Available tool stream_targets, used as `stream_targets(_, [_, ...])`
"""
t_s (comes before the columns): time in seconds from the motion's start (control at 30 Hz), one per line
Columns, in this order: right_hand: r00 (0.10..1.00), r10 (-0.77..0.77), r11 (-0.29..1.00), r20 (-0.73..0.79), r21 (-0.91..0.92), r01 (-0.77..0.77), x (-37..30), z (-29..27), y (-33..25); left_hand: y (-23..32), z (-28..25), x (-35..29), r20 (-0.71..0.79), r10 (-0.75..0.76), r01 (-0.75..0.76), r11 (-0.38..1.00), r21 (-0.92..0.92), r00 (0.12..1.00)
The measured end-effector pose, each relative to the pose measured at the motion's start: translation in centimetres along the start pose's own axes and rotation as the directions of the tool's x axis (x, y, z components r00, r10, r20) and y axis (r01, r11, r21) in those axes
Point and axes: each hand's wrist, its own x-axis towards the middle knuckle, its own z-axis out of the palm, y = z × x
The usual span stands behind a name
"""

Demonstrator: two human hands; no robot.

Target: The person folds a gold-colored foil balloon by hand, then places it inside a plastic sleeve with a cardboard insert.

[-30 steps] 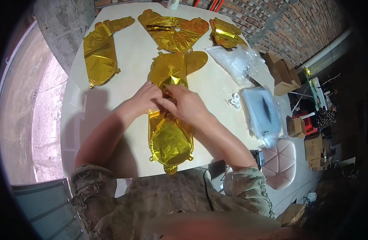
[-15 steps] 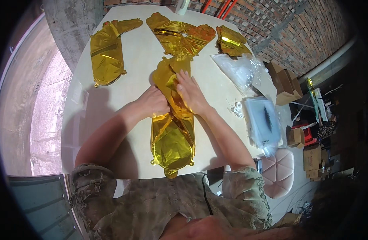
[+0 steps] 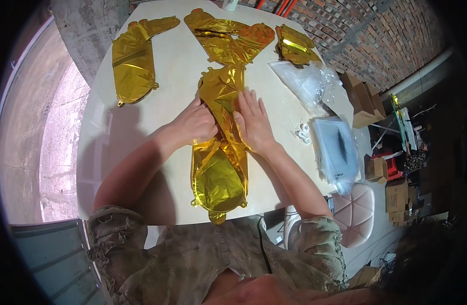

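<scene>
A flat gold foil balloon (image 3: 218, 182) lies lengthwise in front of me, its upper part folded over and creased. My left hand (image 3: 195, 124) is closed at the balloon's left edge, its curled fingers gripping the foil near the fold. On the other side, my right hand (image 3: 254, 122) rests flat with fingers stretched along the right edge of the folded part. The foil between the hands partly hides the left fingertips. The balloon's small rounded tab (image 3: 217, 218) hangs at the table's near edge.
More flat gold foil balloons lie farther back: one at left (image 3: 134, 68), one in the middle (image 3: 228, 38) and a folded one (image 3: 295, 46) at right. Clear plastic bags (image 3: 302, 84), white string (image 3: 302, 133) and a stack of clear sleeves (image 3: 335, 152) line the table's right side.
My right hand has slid down and slightly right, from on top of the folded foil to its right edge. The upper part of the balloon now lies flatter and straighter.
</scene>
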Motion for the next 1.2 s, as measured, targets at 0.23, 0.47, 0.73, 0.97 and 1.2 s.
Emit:
stream_targets(0.23, [0.987, -0.025, 0.999, 0.158, -0.041, 0.031, 0.3, 1.3, 0.2, 0.7, 0.4, -0.2, -0.363, 0.028, 0.027, 0.989, 0.144, 0.931])
stream_targets(0.47, [0.978, -0.003, 0.989, 0.209, -0.143, 0.033, 0.5, 1.2, -0.1, 0.2, -1.2, -1.2, -0.553, -0.327, 0.219, 0.942, -0.254, 0.767])
stream_targets(0.73, [0.963, 0.02, 0.979, 0.27, 0.189, -0.073, 1.5, -1.0, 0.7, 0.5, -0.8, -1.0, -0.308, -0.236, 0.225, 0.972, -0.069, 0.922])
stream_targets(0.97, [0.989, -0.129, 0.992, 0.067, 0.004, 0.129, 4.6, 0.9, 4.8, 0.3, -0.3, -0.7, -0.214, -0.14, 0.132, 0.99, -0.05, 0.967])
stream_targets(1.2, [0.957, -0.154, 0.985, 0.245, -0.044, 0.169, 4.6, 1.4, 5.0, -0.1, 0.6, -0.5, -0.195, -0.137, 0.13, 0.99, -0.045, 0.971])
